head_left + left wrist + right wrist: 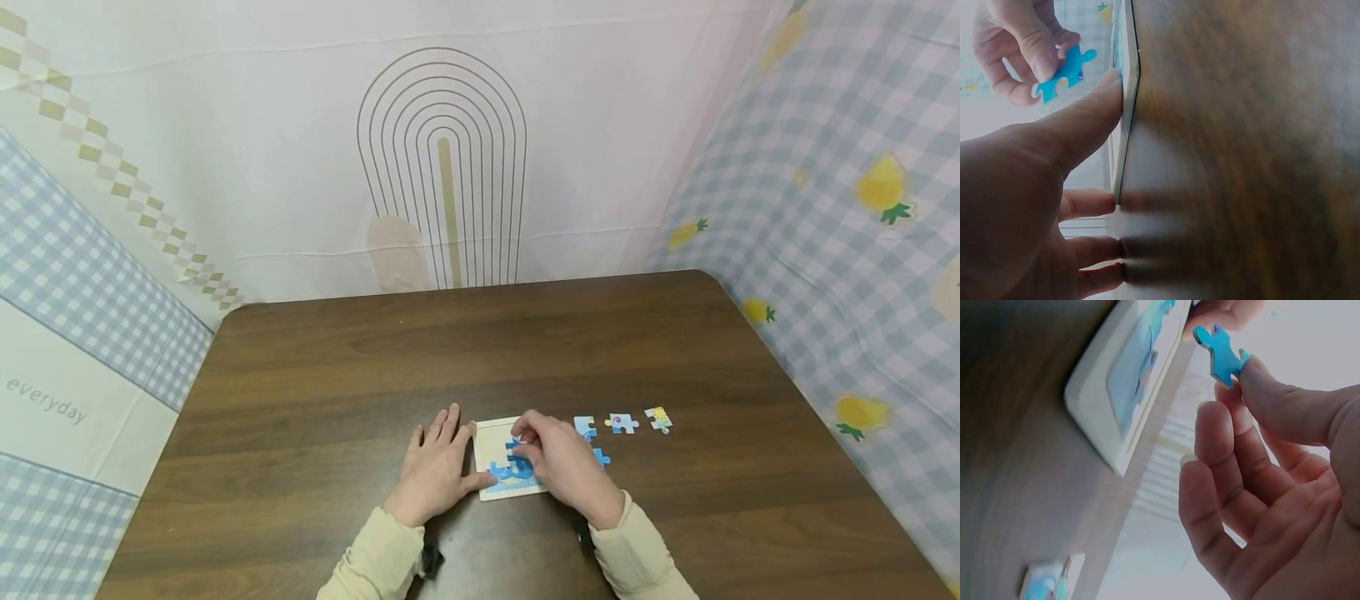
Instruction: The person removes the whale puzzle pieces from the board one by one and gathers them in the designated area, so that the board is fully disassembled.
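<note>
My right hand [562, 458] pinches a blue puzzle piece [1225, 356] between thumb and index finger, held above a pale wooden puzzle tray [498, 423]. In the left wrist view the same piece shows with its knobs and notches clear of the tray. Along the tray's near side lie fitted blue pieces [510, 473]; its far part shows bare wood. My left hand [435, 471] lies at the tray's left side with fingers spread straight, the thumb [1094, 115] pressing on the tray's near corner and the other fingertips on the table.
Loose puzzle pieces lie right of the tray: a light-blue one [584, 426], one with a pink swirl [622, 423], one with a yellow figure [659, 419], and a blue one [602, 457] partly behind my right hand. The brown wooden table [337, 367] meets a white patterned cloth [300, 167] at the back.
</note>
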Demonstrator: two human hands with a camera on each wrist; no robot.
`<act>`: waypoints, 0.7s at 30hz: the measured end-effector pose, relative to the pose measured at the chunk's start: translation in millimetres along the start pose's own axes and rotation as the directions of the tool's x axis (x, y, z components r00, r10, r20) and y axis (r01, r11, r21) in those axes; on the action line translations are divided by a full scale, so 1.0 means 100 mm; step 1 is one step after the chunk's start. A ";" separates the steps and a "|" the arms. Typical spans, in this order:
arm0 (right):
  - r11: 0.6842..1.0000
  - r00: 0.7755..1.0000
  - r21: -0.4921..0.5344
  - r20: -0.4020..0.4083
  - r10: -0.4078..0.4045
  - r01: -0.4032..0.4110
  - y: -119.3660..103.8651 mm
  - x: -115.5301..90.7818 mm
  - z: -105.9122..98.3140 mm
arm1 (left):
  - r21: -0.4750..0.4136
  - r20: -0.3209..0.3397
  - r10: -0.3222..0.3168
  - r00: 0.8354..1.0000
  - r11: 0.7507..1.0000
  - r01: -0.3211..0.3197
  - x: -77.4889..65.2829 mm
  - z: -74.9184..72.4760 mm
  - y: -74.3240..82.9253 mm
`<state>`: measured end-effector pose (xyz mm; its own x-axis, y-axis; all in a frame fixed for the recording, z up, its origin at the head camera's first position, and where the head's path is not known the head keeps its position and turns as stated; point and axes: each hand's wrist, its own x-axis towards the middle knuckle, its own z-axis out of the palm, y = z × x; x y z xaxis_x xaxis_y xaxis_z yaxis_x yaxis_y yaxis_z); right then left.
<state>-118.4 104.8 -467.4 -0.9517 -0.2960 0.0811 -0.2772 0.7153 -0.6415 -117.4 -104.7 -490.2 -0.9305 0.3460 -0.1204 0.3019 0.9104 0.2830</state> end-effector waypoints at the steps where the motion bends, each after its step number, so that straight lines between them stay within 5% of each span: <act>1: 1.000 1.000 0.000 -0.006 0.017 -0.017 0.01 0.00 -0.02 | 0.002 0.001 0.000 1.000 1.000 0.000 0.00 0.00 0.00; 14: 0.984 0.984 -0.021 -0.045 0.175 -0.176 0.31 -0.14 -0.43 | -0.005 -0.006 0.013 1.000 1.000 -0.013 0.00 -0.01 0.01; 21: 0.963 0.967 -0.114 -0.101 0.235 -0.246 0.51 -0.26 -0.65 | -0.007 -0.003 0.011 1.000 1.000 -0.011 -0.01 0.00 0.00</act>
<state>-116.8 190.3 -452.4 -0.9985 -0.0543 0.0050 -0.0481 0.8335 -0.5505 -116.8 -104.6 -489.7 -0.9276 0.3554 -0.1146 0.3107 0.9048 0.2911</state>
